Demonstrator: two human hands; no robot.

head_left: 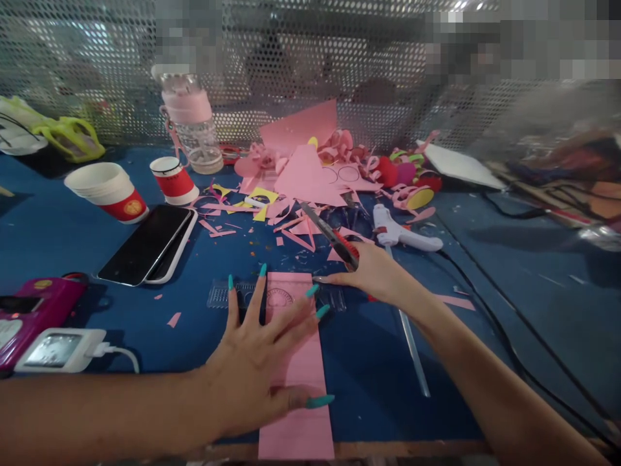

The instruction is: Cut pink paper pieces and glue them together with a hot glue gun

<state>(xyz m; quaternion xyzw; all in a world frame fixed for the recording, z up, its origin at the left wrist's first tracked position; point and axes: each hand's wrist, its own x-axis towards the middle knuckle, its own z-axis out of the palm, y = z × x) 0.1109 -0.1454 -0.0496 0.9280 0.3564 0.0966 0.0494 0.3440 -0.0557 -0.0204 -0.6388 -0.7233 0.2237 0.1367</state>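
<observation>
My left hand point(264, 349) lies with fingers spread over a long pink strip of paper or foam sheet point(301, 427) near the table's front edge. A clear plastic ruler or stencil point(218, 296) crosses the strip near its far end, and a round marking shows against the pink there. My right hand point(371, 268) is closed around a utility knife point(342, 246) with a black and red handle. Its long blade points up and to the left, away from the strip. One right fingertip reaches the strip's far right corner.
Pink and yellow scraps point(301, 181) are heaped at the back. Right of them sits a white glue gun point(407, 236) with a cord; a clear stick point(412, 353) lies nearer. Leftward are phones point(145, 246), paper cups point(109, 188), a bottle point(191, 129) and a purple device point(41, 310).
</observation>
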